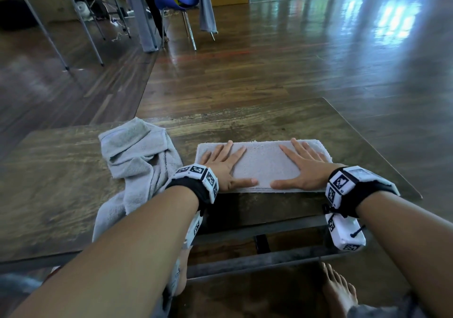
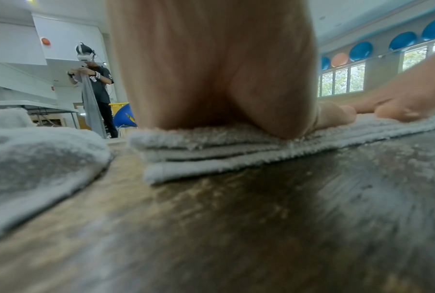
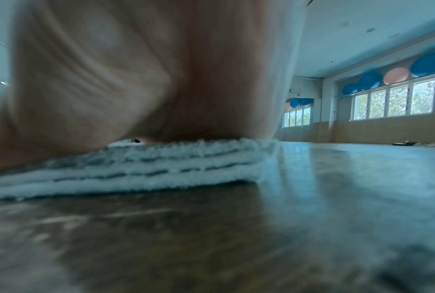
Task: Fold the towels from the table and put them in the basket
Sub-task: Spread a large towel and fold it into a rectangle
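Both palms flat on the folded towel

The folded towel (image 1: 263,164) lay on the wooden table (image 1: 245,121), near its front edge and toward the right side, directly under both hands. It was a grey rectangle whose long axis ran left to right across the table, parallel to the front edge. From the left wrist view its near edge (image 2: 211,156) showed several stacked layers; the right wrist view showed the same layering at the other end (image 3: 161,168).

The left hand (image 1: 224,163) pressed flat on the towel's left end, fingers straight and spread, pointing away from the person, thumb stretched inward along the near edge. The right hand (image 1: 305,165) mirrored it on the right end, fingers also straight and splayed, thumb pointing inward. Neither hand gripped anything; the two thumbs were close but apart.

Just left of the folded towel, a second, crumpled towel (image 1: 139,155) lay bunched on the table, part of it hanging over the front edge.
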### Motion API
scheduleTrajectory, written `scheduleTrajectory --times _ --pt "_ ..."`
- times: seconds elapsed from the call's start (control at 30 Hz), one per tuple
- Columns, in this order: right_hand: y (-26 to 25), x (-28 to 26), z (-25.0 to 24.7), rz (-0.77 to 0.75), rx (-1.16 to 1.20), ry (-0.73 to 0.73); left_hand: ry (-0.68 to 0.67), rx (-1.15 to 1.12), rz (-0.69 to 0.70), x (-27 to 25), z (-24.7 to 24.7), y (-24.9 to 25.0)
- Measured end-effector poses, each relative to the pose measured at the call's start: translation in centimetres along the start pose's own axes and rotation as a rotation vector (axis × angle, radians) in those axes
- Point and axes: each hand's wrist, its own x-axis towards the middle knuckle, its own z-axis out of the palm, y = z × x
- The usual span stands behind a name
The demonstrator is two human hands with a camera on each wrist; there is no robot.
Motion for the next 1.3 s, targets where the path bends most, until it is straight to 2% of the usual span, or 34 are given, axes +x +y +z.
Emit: scheduleTrajectory --times 0.17,0.3,0.4,0.5,0.57,0.6,0.73,0.87,0.93,1.03,1.17,1.23,1.3 --pt "2.1 -2.0 -0.3 0.110 -0.019 -0.057 -0.049 -0.024 -0.099 -0.9 -0.3 -1.2" --pt "2.1 -2.9 -0.2 0.134 -0.010 -0.060 -0.067 0.047 -0.158 -1.6 -0.8 -1.2" --pt "1.4 -2.7 -0.7 0.128 -0.027 -0.083 0.022 0.040 -0.249 -2.1 -2.0 -1.0" --pt "0.2 -2.2 -1.5 0.055 -0.052 0.054 0.144 -0.027 -0.453 -1.9 -3.4 -1.3" --pt "-0.9 -1.8 -1.7 -0.029 -0.092 0.139 0.129 0.006 -0.544 -1.7 -3.8 -1.5" --pt "-1.6 -1.6 -1.5 -0.067 -0.106 0.135 0.109 0.009 -0.546 -1.5 -3.8 -1.4" --pt "-3.4 -1.0 0.6 -0.110 -0.114 -0.028 0.143 -0.186 -0.486 -1.5 -4.3 0.6" --pt "-3.7 -0.9 1.5 -0.081 -0.113 -0.016 0.048 -0.299 -0.458 -1.5 -5.5 2.1" --pt "-3.7 -0.9 1.3 -0.089 -0.099 -0.006 0.061 -0.315 -0.442 -1.8 -6.1 2.2" --pt "-3.7 -1.0 1.2 -0.121 -0.063 0.000 0.211 -0.266 -0.430 -2.0 -6.6 2.0" --pt "-4.3 -1.2 -0.4 -0.233 0.156 0.094 0.594 -0.254 -0.403 -2.2 -7.5 2.3" --pt "-4.8 -1.2 -1.9 -0.260 0.409 0.222 0.710 -0.366 -0.276 -2.0 -8.0 3.3" --pt "-4.9 -1.3 -3.0 -0.257 0.736 0.292 0.655 -0.599 -0.020 -1.9 -8.3 5.1"
